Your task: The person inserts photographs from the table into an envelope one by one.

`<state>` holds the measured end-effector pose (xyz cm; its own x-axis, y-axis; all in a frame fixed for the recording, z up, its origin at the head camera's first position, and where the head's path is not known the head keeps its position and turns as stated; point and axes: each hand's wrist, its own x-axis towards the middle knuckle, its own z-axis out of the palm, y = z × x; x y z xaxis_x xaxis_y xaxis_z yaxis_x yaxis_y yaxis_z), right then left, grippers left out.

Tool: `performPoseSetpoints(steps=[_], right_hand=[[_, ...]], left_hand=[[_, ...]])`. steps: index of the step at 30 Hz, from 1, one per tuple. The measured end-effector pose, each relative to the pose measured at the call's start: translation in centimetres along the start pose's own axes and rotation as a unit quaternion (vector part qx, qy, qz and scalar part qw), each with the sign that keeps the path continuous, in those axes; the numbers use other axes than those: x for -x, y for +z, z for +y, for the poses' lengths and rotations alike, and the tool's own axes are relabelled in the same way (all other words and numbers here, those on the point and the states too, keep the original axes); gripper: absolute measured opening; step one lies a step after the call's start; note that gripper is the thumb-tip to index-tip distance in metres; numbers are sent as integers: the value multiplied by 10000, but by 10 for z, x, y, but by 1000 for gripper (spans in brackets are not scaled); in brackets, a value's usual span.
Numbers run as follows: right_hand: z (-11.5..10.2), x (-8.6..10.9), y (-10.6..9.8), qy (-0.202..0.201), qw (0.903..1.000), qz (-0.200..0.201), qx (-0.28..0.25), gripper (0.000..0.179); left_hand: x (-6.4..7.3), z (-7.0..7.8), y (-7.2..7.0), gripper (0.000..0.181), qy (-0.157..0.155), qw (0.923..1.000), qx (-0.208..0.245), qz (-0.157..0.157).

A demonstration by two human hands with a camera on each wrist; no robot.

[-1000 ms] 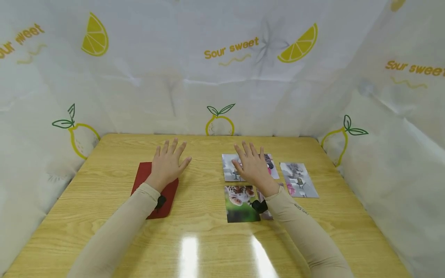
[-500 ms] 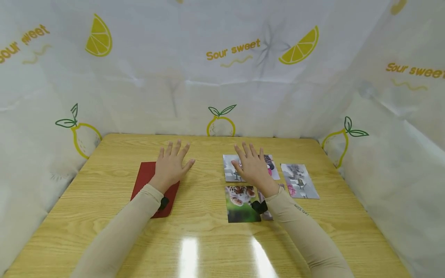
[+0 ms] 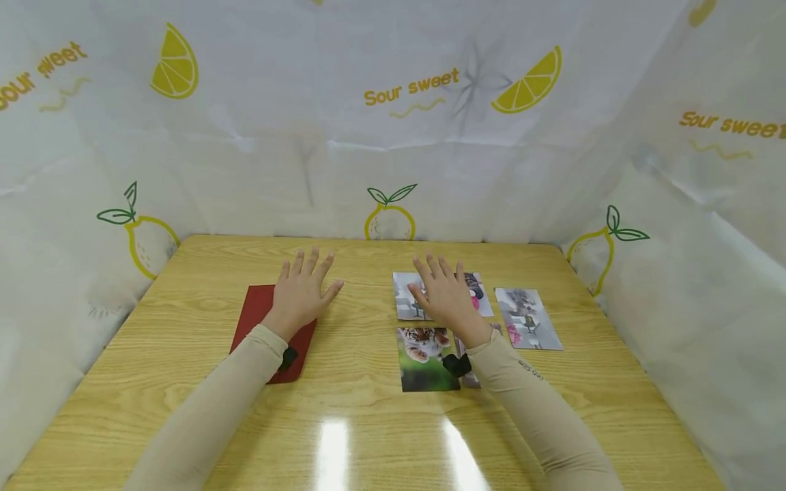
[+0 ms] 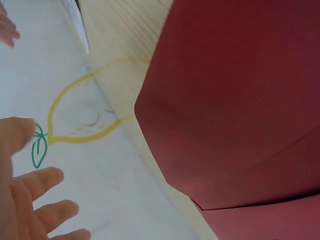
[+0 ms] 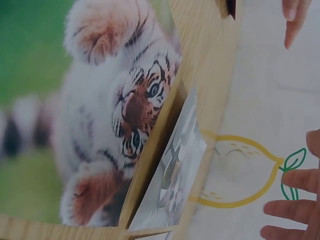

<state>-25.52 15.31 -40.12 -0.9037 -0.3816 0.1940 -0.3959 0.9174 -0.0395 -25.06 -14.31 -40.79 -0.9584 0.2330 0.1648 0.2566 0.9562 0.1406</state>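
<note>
My left hand (image 3: 299,298) is held over a red envelope (image 3: 253,317), its fingers spread and nothing in them. In the left wrist view the envelope (image 4: 240,100) shows a folded edge low down, apart from the fingers. Also spread and holding nothing, my right hand (image 3: 447,298) is above a group of photo cards. Among these are a tiger cub card (image 3: 424,368), a grey card (image 3: 403,293), a card with pink and dark patches (image 3: 481,290) and one mostly hidden under the wrist. The right wrist view shows the tiger cub card (image 5: 120,120) close up.
Right of the group lies a separate grey card (image 3: 528,319) with a pink patch. Everything rests on a wood-grain table (image 3: 393,436), with glare near the front. White lemon-print cloth (image 3: 276,170) hangs behind it and along both sides.
My left hand has shifted slightly right over the envelope. The right hand stays almost still, and the cards and envelope lie as before. The head view has moved a little.
</note>
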Motion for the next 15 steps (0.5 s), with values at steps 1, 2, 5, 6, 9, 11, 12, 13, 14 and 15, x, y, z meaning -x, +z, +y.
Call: performPoseSetpoints(steps=[1,2,5,6,9,11,12,13,14,15], right_hand=[[0,0,0,-17,10000,-21,-16,58],[0,1,0,-43,10000,-54,-18,57],[-1,2,-1,-135,9998,-154,2,49],[-1,2,-1,-165,9997,-194,21,47],[-1,2,0,-199,9992,-357,1,41],[-1,1,0,-174,9985,-502,-100,39],[-1,1,0,-150,9981,-573,-166,38],[-1,1,0,-123,9976,-641,-232,37],[-1,1,0,-103,9971,-695,-276,36],[-1,0,0,-91,9968,-737,-289,36]], left_hand=[[0,0,0,65,2,10000,3,-38],[0,0,0,63,7,10000,-9,-79],[0,1,-1,58,3,9997,-30,-253],[0,1,-1,57,-12,9995,-16,-314],[0,1,-3,54,-56,9987,-8,-505],[0,1,-3,52,-75,9981,-24,-604],[0,1,-4,50,-98,9978,-19,-655],[-1,1,-4,49,-113,9975,-30,-703],[-1,1,-4,48,-133,9971,-36,-753],[0,1,-4,47,-152,9967,-42,-799]])
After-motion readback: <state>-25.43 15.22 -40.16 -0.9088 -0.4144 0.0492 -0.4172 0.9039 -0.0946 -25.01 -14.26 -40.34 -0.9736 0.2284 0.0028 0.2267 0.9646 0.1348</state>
